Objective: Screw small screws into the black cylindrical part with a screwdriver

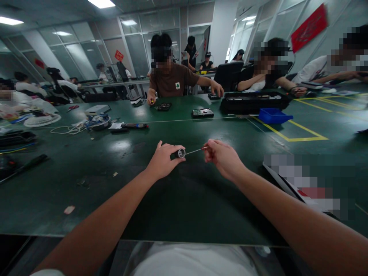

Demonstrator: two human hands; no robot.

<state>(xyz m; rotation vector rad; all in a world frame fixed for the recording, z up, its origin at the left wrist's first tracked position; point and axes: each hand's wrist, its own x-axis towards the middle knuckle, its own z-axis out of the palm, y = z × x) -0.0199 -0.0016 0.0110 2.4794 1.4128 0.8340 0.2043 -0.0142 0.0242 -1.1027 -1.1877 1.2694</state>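
Observation:
Above the middle of the green table [184,214], my left hand [165,159] is closed round a small dark cylinder [181,153], whose round, silvery open end faces the camera. My right hand [221,157] pinches the red handle of a thin screwdriver [194,151]. Its metal shaft points left, and the tip is at or very near the cylinder's open end; whether they touch is too small to tell. Both hands are raised a little over the tabletop.
Across the table a person in a brown shirt [175,78] works near a metal drive [202,113]. A blue tray [273,115] and a long black case [254,102] lie back right. Cables [96,122] and a dark pen-like tool [135,125] lie left. A pixelated flat object is at right.

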